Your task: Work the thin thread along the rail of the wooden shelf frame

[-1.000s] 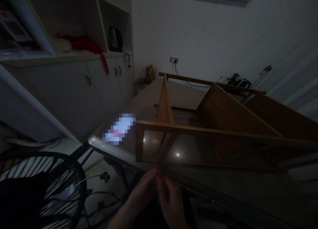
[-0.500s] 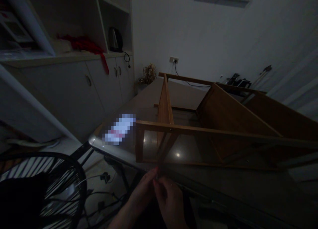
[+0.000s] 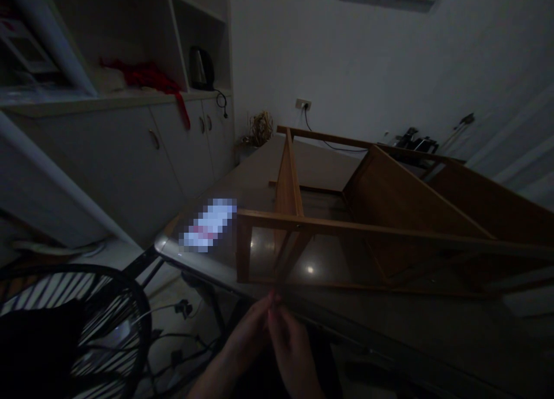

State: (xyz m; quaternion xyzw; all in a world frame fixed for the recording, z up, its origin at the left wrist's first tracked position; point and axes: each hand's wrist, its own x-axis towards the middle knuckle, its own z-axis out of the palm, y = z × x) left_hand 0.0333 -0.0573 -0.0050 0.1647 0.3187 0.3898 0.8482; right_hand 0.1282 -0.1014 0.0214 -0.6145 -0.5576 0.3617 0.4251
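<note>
Sitting at lower L is a round black open-slatted chair [image 3: 137, 283]. Above/behind it: white cabinet w/ metal door handles [image 3: 99, 145]; on its ledge, crumpled red cloth [image 3: 147, 75], one strip hanging over the edge, then a black-and-silver kettle [image 3: 199, 69] w/ its cord dangling.

Next, a bright bluish-white pixelated oblong w/ pinkish band [image 3: 210, 224] on the glossy grey-brown table [image 3: 253, 176], near its L corner; details blurred.

Ctr, by the table's near edge: L hand [image 3: 247, 334], fingers bent in, tips meeting those of R hand [image 3: 294, 346], same pose. Too dark to tell how tight either grip is, or if there's a small item btwn the fingertips. Behind L hand, at the far end, dry golden-brown plant stems [image 3: 261, 126].

Just beyond both hands, running from ctr to R, the open brown wooden shelf frame [image 3: 396, 231] rests on the table, flat boards upright btwn its long rails. Above: pale wall socket [image 3: 303, 104] w/ black cord plugged in. Far R, pale vertical folds, prob. a curtain [image 3: 519, 150].
</note>
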